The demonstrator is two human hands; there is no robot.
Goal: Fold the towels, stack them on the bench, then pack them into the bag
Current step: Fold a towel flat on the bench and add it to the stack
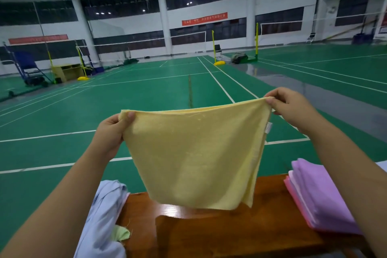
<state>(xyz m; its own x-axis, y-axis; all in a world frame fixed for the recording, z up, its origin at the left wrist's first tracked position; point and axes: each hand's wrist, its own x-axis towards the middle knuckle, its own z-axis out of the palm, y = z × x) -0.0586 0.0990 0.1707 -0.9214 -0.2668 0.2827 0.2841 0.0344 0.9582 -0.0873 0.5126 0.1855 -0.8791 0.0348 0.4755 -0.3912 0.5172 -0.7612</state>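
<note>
Yellow towel (pixel 194 157): held in the air above the wooden bench (pixel 219 234), top corners pinched by left hand (pixel 112 132) and right hand (pixel 293 109). Folded pink-purple stack (pixel 318 197): bench, right end. Pale blue cloth (pixel 100 220): bench, left end.
</note>
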